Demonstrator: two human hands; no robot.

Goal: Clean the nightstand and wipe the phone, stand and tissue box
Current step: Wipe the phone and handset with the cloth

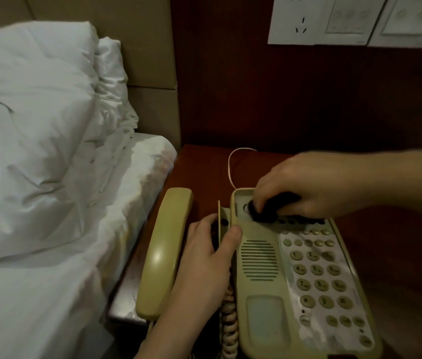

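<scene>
Beige corded phone base (pixel 295 275) sits on the dark red nightstand surface (pixel 199 161), keypad facing up, near the front right of the view. Handset (pixel 163 252) is off the cradle, lying face down on the surface just left of the base, likely set aside so the cradle area is exposed for wiping. Right hand (pixel 316 185) reaches in from the right, fingers curled round a small dark cloth (pixel 269 208), pressing it into the upper cradle recess of the base. Left hand (pixel 204 257) grips the left edge of the base, thumb on top by the speaker grille and fingers wrapped down the side, apparently bracing it so it does not slide under the wiping pressure. Coiled cord (pixel 228 322) hangs between left hand and base at the front edge; a thin line cord (pixel 230 164) loops behind the base toward the wall. Keypad looks smudged or worn, not yet wiped by the look of it. No stand or tissue box in view, so those steps look pending; judged early-to-mid task, phone step in hand. Bed with a white pillow (pixel 31 141) and sheet (pixel 36 307) touches the surface on the left. Wall socket panel (pixel 308 19) above. Risk: cloth snagging the hook switch or dragging the coiled cord.
</scene>
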